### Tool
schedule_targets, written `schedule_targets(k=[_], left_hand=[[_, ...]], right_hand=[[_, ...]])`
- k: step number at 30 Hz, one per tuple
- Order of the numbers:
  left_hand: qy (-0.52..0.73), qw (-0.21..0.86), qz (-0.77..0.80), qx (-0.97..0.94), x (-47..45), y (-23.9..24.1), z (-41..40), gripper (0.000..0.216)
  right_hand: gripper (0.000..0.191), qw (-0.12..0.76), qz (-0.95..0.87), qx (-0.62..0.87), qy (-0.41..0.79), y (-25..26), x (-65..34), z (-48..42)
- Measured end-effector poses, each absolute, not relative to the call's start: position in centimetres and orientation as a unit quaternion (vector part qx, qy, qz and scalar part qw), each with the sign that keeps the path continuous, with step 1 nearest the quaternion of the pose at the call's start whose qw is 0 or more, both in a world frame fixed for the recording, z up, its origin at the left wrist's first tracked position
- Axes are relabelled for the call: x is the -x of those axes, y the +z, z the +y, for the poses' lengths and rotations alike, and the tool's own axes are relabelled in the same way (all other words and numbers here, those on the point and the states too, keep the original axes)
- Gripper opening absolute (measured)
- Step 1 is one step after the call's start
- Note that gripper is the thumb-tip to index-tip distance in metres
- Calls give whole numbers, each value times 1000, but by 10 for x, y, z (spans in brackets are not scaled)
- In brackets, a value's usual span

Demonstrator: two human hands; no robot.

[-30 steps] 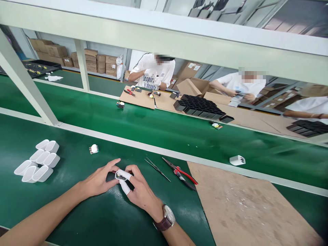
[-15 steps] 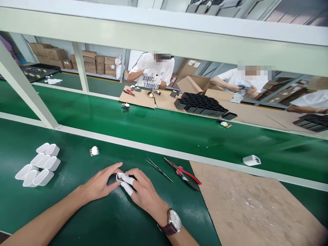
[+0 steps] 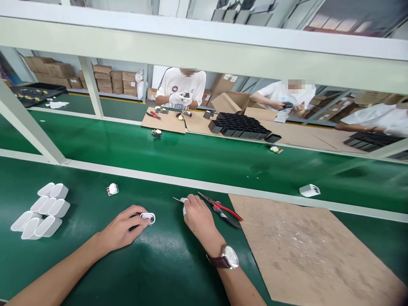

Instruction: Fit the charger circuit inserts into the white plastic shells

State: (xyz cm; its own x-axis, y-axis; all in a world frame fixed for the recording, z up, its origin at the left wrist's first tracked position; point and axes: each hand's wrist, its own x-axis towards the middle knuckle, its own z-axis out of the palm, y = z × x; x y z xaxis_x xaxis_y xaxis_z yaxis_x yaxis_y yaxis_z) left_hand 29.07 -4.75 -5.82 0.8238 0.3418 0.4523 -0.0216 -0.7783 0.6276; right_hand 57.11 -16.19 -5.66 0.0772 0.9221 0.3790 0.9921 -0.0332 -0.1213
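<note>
My left hand (image 3: 126, 227) is closed around a small white oval plastic case (image 3: 148, 215), its open end showing dark parts inside. White finger covers are on my right hand (image 3: 198, 214), which lies over a pair of tweezers (image 3: 176, 199); only the tips stick out to the left. The fingers are bent down onto the tweezers, mostly hidden by the back of the hand. Just right of that hand are red-handled long-nose pliers (image 3: 223, 211). A small circuit board (image 3: 112, 189) with a white round blob lies up and left of my left hand.
Several white oval cases (image 3: 41, 210) stand at the left. A brown board (image 3: 306, 250) covers the right of the green bench. Beyond a pale rail (image 3: 153, 178), a green belt carries another white case (image 3: 309, 190) and boards. Co-workers sit opposite, near black cases (image 3: 240, 126).
My right hand has left the white case and moved right onto the tweezers. My left hand alone now holds the case. The view has shifted slightly.
</note>
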Motion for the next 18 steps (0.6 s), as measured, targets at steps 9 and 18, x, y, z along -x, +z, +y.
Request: schedule_targets(k=[9, 18], left_hand=[[216, 403, 228, -860, -286, -64, -51, 45], [218, 421, 225, -851, -285, -69, -50, 56]], right_hand=[[26, 261, -777, 570, -65, -26, -518, -168], [26, 247, -778, 574, -69, -28, -517, -167]])
